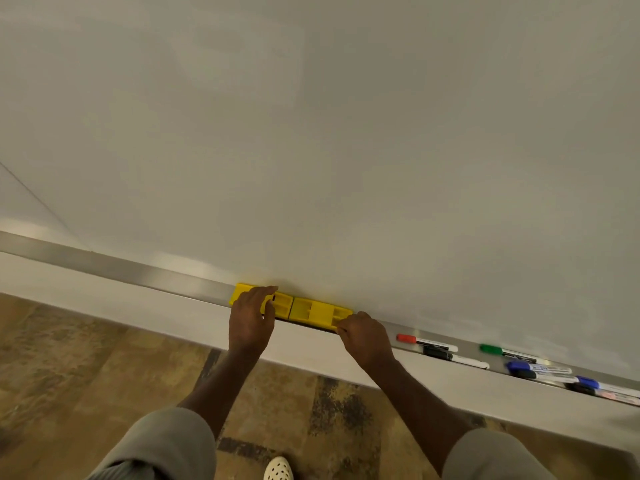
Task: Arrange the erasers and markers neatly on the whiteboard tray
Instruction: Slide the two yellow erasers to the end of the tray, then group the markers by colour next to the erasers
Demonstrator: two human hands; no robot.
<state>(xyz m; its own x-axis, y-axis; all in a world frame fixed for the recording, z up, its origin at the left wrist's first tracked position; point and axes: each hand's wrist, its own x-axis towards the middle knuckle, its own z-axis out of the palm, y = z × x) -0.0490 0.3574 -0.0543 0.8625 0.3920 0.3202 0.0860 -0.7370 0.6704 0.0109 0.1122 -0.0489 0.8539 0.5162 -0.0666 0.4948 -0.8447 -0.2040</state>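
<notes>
Where hands (304,323) rest: ribbed yellow plastic erasers (304,308), brushed-metal tray (138,271).

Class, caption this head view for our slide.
Both hands, left and right, set two yellow erasers end to end on the tray.
</notes>
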